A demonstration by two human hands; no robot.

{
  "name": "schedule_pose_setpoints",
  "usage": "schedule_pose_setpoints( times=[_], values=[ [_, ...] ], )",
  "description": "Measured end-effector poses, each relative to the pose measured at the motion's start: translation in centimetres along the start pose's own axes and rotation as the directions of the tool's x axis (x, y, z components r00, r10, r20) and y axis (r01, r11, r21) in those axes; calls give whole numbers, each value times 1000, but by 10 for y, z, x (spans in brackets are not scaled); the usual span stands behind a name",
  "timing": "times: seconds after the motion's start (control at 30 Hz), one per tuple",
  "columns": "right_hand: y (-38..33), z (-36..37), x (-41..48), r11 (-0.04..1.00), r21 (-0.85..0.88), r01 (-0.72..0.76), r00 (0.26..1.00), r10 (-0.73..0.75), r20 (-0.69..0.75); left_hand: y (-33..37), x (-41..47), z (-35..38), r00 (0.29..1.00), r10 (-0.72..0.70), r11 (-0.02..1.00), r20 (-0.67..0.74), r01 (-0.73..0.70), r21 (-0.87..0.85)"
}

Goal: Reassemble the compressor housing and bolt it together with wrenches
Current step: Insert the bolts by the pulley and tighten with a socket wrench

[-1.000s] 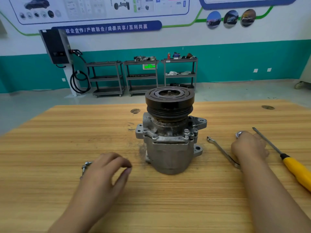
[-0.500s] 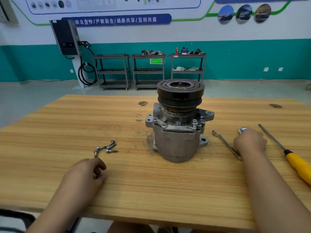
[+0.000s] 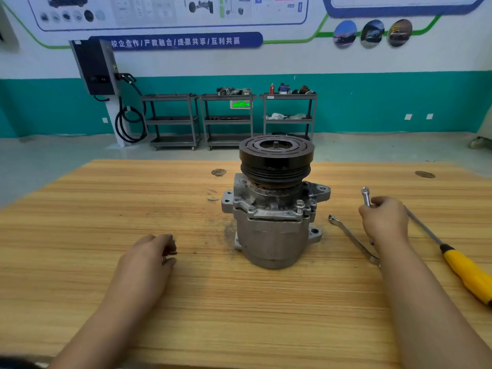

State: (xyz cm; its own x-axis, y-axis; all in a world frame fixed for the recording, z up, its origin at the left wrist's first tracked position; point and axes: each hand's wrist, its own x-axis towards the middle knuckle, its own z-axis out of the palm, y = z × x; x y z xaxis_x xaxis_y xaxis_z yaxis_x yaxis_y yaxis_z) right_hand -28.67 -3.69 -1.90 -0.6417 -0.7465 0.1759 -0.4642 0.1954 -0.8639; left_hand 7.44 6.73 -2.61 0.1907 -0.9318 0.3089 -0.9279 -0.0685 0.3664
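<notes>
The grey cast-metal compressor housing (image 3: 271, 235) stands upright in the middle of the light wooden table (image 3: 80, 209). Our left hand (image 3: 146, 262) curls round small silver bolts (image 3: 172, 253) near it; our right hand (image 3: 383, 222) grips a slim steel wrench (image 3: 366, 197). We judge bolting is starting: next, a bolt must enter its flange hole straight.

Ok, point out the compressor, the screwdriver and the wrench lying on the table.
compressor (image 3: 271, 235): head view, on its grey lower housing.
screwdriver (image 3: 466, 274): head view, on its yellow handle.
wrench (image 3: 351, 237): head view, midway along its shank.
</notes>
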Motion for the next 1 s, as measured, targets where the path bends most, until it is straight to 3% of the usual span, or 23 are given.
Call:
schedule_pose_setpoints(
  times=[0.1, 0.17, 0.37, 0.5, 0.6, 0.7, 0.8, 0.87, 0.93, 1.0],
  values=[
    [-11, -4, -10, 949, 302, 88, 996, -77, -47, 20, 3, -1, 994, 78, 992, -82, -86, -97],
    [-19, -7, -16, 888, 436, 146, 989, -123, -83, 44, 5, 1, 989, 115, 944, -93, -138, -300],
    [-34, -15, -34, 697, 664, 271, 960, -246, -133, 109, 16, 13, 984, 81, 649, -161, -175, -740],
    [-46, -23, -41, 556, 735, 389, 910, -357, -211, 127, 31, 14, 945, 143, 596, -294, -320, -737],
    [-67, -34, -43, 422, 841, 338, 872, -477, -111, 130, 39, 15, 904, 216, 581, -369, -423, -696],
    [-96, -50, -40, 410, 876, 253, 744, -661, 95, 129, 42, 22, 863, 300, 584, -407, -504, -637],
    [-124, -64, -34, 464, 816, 345, 526, -815, 241, 127, 44, 28, 834, 320, 596, -449, -546, -589],
    [-139, -68, -35, 445, 806, 391, 410, -868, 280, 125, 46, 31, 815, 331, 598, -476, -571, -563],
    [-147, -66, -37, 431, 806, 405, 356, -887, 295, 124, 46, 34, 803, 330, 592, -497, -586, -553],
    [-149, -62, -40, 428, 806, 409, 354, -888, 293, 124, 46, 37, 795, 314, 578, -519, -593, -560]
  ],
)
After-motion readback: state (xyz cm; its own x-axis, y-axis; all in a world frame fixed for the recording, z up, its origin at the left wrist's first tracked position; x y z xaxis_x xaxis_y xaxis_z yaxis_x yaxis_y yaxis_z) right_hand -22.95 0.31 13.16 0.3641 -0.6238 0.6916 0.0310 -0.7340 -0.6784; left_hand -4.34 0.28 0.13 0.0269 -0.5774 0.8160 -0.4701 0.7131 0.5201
